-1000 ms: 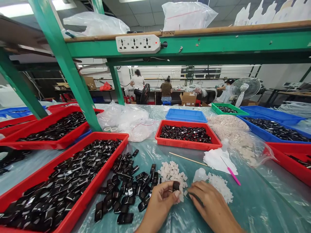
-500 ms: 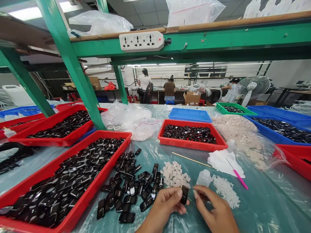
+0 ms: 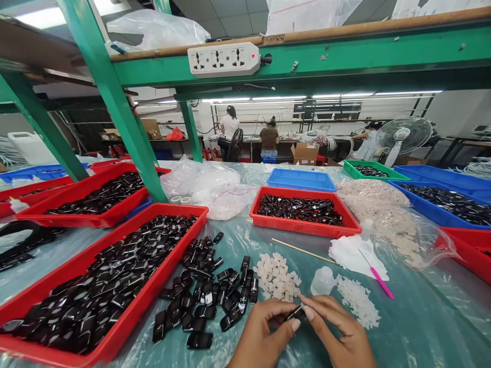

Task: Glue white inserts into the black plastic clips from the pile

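Observation:
My left hand is closed around a small glossy black plastic piece, held tilted between thumb and fingers. At the piece's right end, the fingertips of my right hand are pinched together; whatever they may hold is hidden. Just beyond the hands lies a heap of small cream-white pieces. A translucent little cup sits beside it, and a scatter of tiny clear-white parts is right of the cup. Many loose black pieces like the held one are spread left of my left hand.
A long red tray of black pieces takes up the left side. Another red tray stands behind the heaps. A thin wooden stick, a white cloth and a pink-handled pick lie right of centre. A green post rises at left.
The hands have come together; the right fingertips now meet the black piece. That piece has turned from nearly upright to a slanting position. The whole view has shifted slightly.

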Tool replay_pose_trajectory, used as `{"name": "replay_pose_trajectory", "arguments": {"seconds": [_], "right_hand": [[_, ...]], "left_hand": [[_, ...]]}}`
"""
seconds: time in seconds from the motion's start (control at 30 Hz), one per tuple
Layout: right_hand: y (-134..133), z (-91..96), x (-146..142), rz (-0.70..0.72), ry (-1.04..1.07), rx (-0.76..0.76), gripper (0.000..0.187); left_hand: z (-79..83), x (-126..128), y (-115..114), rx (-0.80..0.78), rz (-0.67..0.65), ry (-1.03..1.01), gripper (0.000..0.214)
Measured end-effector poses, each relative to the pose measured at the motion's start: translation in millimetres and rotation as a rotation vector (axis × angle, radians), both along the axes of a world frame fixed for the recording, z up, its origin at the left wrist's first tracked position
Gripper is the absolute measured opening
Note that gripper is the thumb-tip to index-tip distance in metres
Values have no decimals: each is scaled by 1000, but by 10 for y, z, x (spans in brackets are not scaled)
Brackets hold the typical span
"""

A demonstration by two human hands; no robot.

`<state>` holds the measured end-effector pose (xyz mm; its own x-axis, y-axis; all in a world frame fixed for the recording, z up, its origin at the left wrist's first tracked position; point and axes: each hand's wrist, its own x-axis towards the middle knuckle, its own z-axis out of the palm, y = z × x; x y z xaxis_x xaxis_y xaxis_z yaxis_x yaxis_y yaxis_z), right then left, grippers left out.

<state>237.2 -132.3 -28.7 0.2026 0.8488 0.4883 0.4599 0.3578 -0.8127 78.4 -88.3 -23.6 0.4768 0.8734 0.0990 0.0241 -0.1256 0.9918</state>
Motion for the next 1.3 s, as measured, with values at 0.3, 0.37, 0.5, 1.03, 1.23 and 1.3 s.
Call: {"name": "replay_pose_trajectory", "arguments": {"seconds": [0.3,0.37,0.5,1.03,1.23,1.3], "right_hand": [[-24,-83,-84,-5,117,-28,22],[-39,-98,-152,-30,200,-75,25],[-65,-114,-255,9,337,-160,32],[-54,173,380,-8,-418,-171,19],[5,138,529,-1,-788,-240,25],[15,122,523,-20,-785,-242,24]], "left_hand": [[89,10,-8,49,-20,11,21],[110,21,10,-86,-71,-66,28],[168,19,18,-198,-93,-144,37],[164,49,79,-417,-30,-234,38],[216,51,51,-509,-87,-268,36],[228,49,41,-505,-100,-269,35]]}}
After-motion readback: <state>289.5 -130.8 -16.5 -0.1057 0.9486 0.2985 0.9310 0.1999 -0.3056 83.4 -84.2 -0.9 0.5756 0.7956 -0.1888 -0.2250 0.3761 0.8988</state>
